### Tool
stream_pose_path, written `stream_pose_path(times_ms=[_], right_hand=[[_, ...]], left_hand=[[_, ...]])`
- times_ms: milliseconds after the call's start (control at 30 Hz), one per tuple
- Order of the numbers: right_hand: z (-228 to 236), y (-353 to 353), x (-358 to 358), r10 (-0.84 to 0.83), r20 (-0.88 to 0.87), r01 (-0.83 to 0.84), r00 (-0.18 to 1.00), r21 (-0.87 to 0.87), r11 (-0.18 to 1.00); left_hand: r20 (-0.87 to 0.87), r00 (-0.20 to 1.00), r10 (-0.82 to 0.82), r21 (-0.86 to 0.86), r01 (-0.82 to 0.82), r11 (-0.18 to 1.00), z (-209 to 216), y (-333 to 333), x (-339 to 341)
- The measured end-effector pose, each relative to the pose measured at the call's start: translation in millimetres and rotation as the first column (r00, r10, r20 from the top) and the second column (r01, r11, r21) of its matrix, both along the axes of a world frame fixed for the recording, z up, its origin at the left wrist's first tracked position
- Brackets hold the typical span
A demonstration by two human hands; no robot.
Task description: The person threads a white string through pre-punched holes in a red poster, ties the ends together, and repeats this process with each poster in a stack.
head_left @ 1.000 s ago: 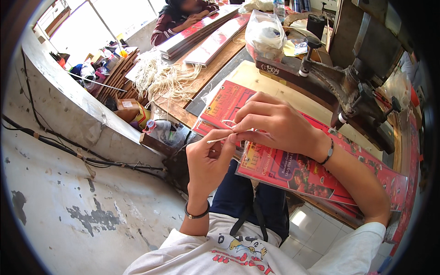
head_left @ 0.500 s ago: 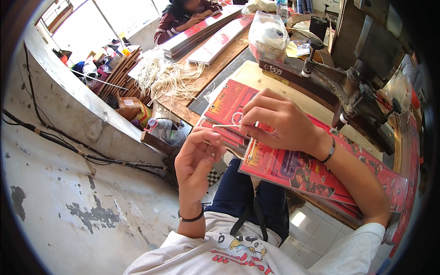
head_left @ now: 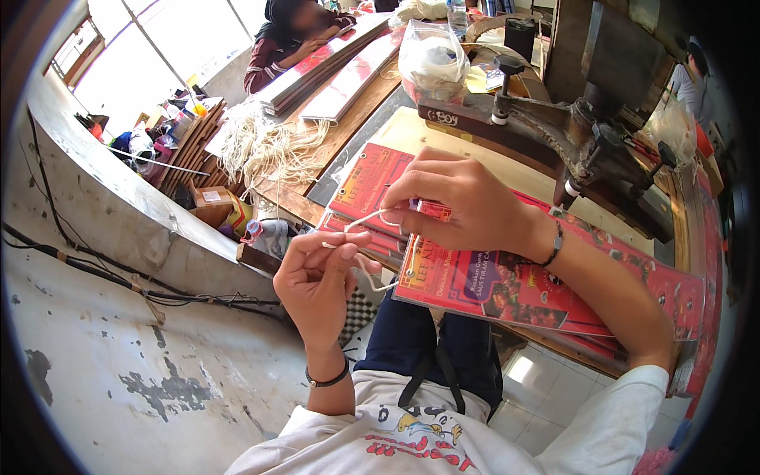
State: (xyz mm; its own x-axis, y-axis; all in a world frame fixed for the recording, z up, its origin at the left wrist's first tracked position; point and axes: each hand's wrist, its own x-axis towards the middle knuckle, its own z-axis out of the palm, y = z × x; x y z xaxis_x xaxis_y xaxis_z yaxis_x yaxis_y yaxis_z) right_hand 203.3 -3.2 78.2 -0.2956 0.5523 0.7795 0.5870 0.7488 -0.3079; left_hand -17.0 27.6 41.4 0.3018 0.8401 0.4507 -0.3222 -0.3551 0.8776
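Note:
A white string [head_left: 368,273] hangs in a loop beside the near left corner of a long red printed panel [head_left: 507,289]; it seems to run to the eyelet there. My left hand [head_left: 317,289] is closed, pinching the string between thumb and fingers just left of the panel. Close by on the right, my right hand [head_left: 467,202] is closed over the panel, its thumb and forefinger pinching another part of the string. More red panels [head_left: 372,178] with corner eyelets lie stacked beneath. Exactly how the string crosses between the fingers is too small to tell.
A heap of white strings [head_left: 273,150] lies at the table's far left, beside stacked long panels [head_left: 317,67]. A person [head_left: 277,51] sits behind them. A plastic bag [head_left: 434,63] and a heavy metal device with knobs [head_left: 554,127] stand beyond my right hand. A wall [head_left: 119,317] runs along my left.
My left hand's fingers have closed from a loose curl into a pinch on the string. The straight length between my hands now bends into a loop. The whole view has shifted slightly.

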Motion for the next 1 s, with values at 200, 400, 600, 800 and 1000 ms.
stream_pose_path(times_ms=[200, 400, 600, 800, 1000], right_hand=[[-2.2, -3.3, -6.3, 0.054, -0.03, -0.057, 0.998, -0.136, 0.989], [-9.0, -5.8, -5.3, 0.044, -0.023, -0.047, 0.999, -0.205, 0.978], [-8.6, -5.0, -5.7, 0.049, 0.015, -0.044, 0.999, -0.211, 0.976], [-8.6, -5.5, -6.0, 0.058, 0.027, -0.051, 0.998, -0.205, 0.977], [-8.0, -5.3, -3.6, 0.049, 0.014, -0.044, 0.999, -0.241, 0.969]], left_hand=[[0.04, 0.996, 0.075, 0.002, -0.075, 0.997, -3.6, -1.6, 15.2], [-0.034, 0.993, 0.111, -0.043, -0.113, 0.993, -3.1, -1.0, 18.6], [-0.042, 0.988, 0.148, -0.025, -0.149, 0.988, -2.4, 0.7, 19.7], [-0.043, 0.995, 0.091, 0.007, -0.091, 0.996, -4.3, 1.2, 20.5], [-0.139, 0.983, 0.121, 0.041, -0.116, 0.992, -1.9, -0.2, 21.3]])
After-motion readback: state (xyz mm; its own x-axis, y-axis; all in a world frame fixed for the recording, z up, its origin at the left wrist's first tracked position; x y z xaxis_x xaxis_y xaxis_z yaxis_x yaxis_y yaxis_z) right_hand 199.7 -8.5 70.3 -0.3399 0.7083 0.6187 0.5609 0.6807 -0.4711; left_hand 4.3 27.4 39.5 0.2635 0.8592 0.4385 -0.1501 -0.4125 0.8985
